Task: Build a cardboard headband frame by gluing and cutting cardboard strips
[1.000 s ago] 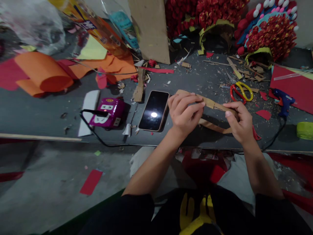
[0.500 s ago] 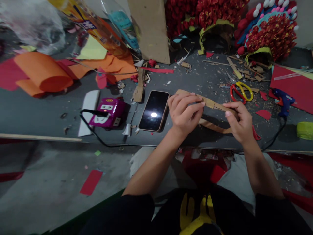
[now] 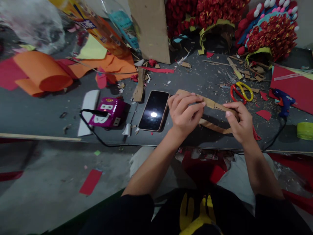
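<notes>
A bent loop of brown cardboard strip (image 3: 208,102) is held low over the dark table's front part. My left hand (image 3: 186,112) has its fingers wrapped round the loop's left end. At the right end, my right hand (image 3: 239,121) pinches the strip between thumb and fingers. A joint between two pieces shows on the upper side, between the hands. The lower side of the loop sags nearer the table edge. Left of my left hand lies a phone (image 3: 154,111) with a dark screen and a bright reflection.
Scissors (image 3: 241,92) and a blue glue gun (image 3: 283,101) lie right. A purple power socket (image 3: 107,112) with a black cable stands left. Behind are orange sheets (image 3: 44,73), an upright cardboard piece (image 3: 150,31), red decorated pieces (image 3: 271,34) and scraps.
</notes>
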A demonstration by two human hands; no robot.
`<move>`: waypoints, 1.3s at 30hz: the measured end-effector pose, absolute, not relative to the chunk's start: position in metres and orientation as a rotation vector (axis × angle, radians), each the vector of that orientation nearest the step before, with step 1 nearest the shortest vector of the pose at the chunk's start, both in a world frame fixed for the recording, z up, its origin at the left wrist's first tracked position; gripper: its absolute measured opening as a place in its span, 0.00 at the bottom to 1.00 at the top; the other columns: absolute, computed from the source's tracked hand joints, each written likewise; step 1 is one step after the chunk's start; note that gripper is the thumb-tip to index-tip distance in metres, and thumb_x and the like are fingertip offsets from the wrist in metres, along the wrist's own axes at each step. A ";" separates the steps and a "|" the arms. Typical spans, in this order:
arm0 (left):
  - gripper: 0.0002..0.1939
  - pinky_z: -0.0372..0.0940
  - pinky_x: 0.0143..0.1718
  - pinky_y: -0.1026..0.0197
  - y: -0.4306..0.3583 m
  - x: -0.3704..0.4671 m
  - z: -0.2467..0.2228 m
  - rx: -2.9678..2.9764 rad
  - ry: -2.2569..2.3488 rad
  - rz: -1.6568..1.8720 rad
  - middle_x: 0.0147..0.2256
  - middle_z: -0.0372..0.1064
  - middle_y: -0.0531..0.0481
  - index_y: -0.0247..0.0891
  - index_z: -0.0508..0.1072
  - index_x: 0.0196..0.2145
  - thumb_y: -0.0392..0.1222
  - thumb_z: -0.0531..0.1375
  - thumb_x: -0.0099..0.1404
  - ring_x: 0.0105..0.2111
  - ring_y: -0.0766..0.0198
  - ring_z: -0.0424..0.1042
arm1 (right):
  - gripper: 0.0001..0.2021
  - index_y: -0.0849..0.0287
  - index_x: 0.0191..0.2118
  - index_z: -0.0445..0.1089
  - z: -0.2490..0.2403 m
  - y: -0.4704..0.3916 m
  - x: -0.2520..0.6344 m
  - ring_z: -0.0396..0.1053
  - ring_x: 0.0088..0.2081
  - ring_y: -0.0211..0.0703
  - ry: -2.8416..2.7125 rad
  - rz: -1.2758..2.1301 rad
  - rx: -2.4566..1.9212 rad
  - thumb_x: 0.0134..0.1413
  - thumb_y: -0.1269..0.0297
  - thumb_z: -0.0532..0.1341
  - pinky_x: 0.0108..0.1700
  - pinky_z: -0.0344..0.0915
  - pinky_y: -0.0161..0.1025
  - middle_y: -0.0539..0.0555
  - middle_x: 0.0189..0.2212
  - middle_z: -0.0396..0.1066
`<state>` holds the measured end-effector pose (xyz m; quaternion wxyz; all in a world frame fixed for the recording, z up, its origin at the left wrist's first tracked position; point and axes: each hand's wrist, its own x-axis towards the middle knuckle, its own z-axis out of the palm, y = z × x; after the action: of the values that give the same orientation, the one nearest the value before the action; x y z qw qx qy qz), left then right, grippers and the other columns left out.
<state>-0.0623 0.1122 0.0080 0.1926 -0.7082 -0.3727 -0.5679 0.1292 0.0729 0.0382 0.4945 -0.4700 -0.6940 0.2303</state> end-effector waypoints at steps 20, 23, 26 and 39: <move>0.07 0.62 0.42 0.57 0.113 -0.060 0.010 -1.988 -0.965 -1.711 0.34 0.78 0.57 0.45 0.71 0.34 0.33 0.63 0.63 0.38 0.64 0.76 | 0.07 0.54 0.42 0.72 0.038 0.073 0.129 0.75 0.37 0.38 -1.695 0.554 -1.143 0.60 0.64 0.59 0.39 0.70 0.37 0.49 0.36 0.77; 0.07 0.63 0.42 0.56 0.113 -0.060 0.011 -1.990 -0.971 -1.708 0.34 0.78 0.57 0.45 0.71 0.34 0.33 0.62 0.63 0.38 0.64 0.76 | 0.07 0.54 0.42 0.72 0.038 0.073 0.130 0.75 0.38 0.40 -1.695 0.556 -1.141 0.60 0.62 0.59 0.40 0.70 0.39 0.50 0.37 0.77; 0.07 0.64 0.42 0.57 0.113 -0.060 0.011 -1.984 -0.965 -1.698 0.34 0.78 0.57 0.45 0.71 0.34 0.32 0.63 0.62 0.38 0.64 0.76 | 0.07 0.54 0.42 0.72 0.038 0.073 0.130 0.75 0.37 0.40 -1.697 0.551 -1.152 0.60 0.62 0.59 0.39 0.70 0.39 0.50 0.37 0.77; 0.07 0.63 0.43 0.57 0.114 -0.061 0.009 -1.998 -0.963 -1.719 0.35 0.77 0.56 0.45 0.72 0.35 0.33 0.63 0.62 0.39 0.64 0.75 | 0.07 0.54 0.42 0.72 0.038 0.072 0.129 0.74 0.36 0.38 -1.691 0.545 -1.136 0.59 0.65 0.59 0.38 0.69 0.37 0.48 0.36 0.77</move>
<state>-0.0607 0.1136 0.0091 0.1670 -0.7021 -0.3382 -0.6040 0.1293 0.0722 0.0383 0.4939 -0.4683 -0.6973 0.2249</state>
